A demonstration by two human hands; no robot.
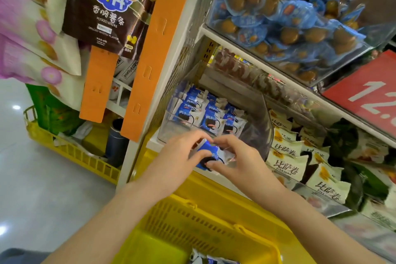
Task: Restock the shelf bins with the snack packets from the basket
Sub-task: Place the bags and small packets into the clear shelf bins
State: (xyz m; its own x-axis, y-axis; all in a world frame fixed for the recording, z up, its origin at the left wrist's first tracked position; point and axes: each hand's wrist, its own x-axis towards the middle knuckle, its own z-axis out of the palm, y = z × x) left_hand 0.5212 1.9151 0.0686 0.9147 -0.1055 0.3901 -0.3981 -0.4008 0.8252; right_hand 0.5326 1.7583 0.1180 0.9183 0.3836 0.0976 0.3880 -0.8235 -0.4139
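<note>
At the far left, pink and cream snack bags (32, 28) hang in a row, with a brown potato-stick bag (102, 13) beside them. Below them a yellow crate (70, 152) sits on the floor, holding a green bag and a dark flask (116, 141). Two orange strips (147, 53) hang down the shelf's end post.

Just right of the post, the person's left hand (182, 152) and right hand (237, 156) meet in front of the shelf. Both grasp one blue snack packet (209, 154), the left with fingers curled over its top and side, the right pinching its other end. The packet is held just in front of a clear bin (171, 126), which holds more blue packets (211, 118) standing in rows towards its back. Below the hands is the yellow basket (192, 210), with a few packets (214, 260) visible at its bottom.

Further right, cream packets (287, 165) fill the next bin. On the shelf above, a clear bin holds blue-wrapped brown snacks (278, 17), and a red sign (368, 96) is at the right edge.
</note>
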